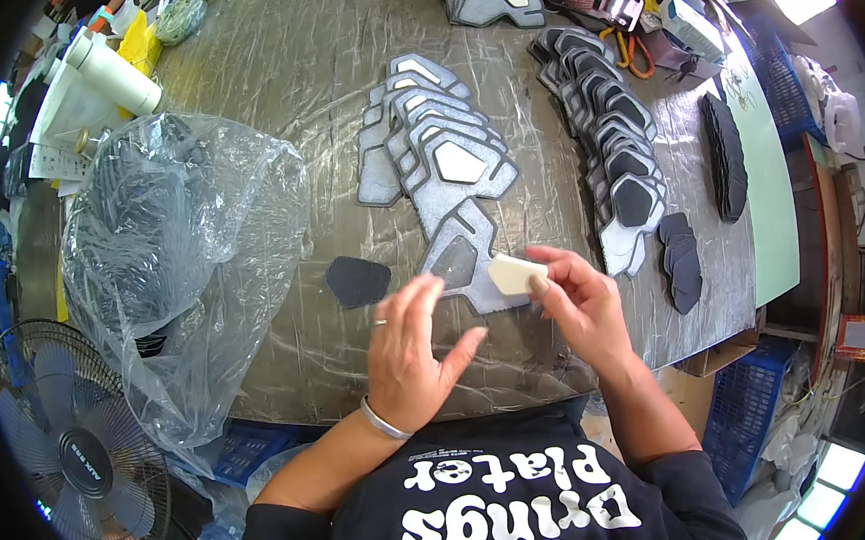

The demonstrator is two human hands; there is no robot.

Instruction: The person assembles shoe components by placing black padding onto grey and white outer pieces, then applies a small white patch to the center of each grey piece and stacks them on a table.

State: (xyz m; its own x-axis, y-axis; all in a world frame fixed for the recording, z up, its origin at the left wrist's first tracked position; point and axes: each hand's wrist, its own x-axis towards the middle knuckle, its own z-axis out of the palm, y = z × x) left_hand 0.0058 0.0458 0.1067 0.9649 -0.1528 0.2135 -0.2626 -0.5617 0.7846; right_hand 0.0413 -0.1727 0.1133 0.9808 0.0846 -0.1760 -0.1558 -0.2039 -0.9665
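Plastic-covered worktable (268,71), grey cut pieces (435,159), floor fan (74,446) alongside.

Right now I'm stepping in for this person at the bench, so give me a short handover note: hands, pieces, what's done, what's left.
Left hand: open, fingers spread, resting by the grey cut-out piece at the table edge, holding nothing.
Right hand: gripping a small cream block over that piece.
One loose dark patch lies just left of it.
Done, as it looks: a fanned row of grey pieces with light centres and a row with dark centres.
Left: apparently the piece in hand; spare dark patches wait on the right. Plastic bag sits on the left.
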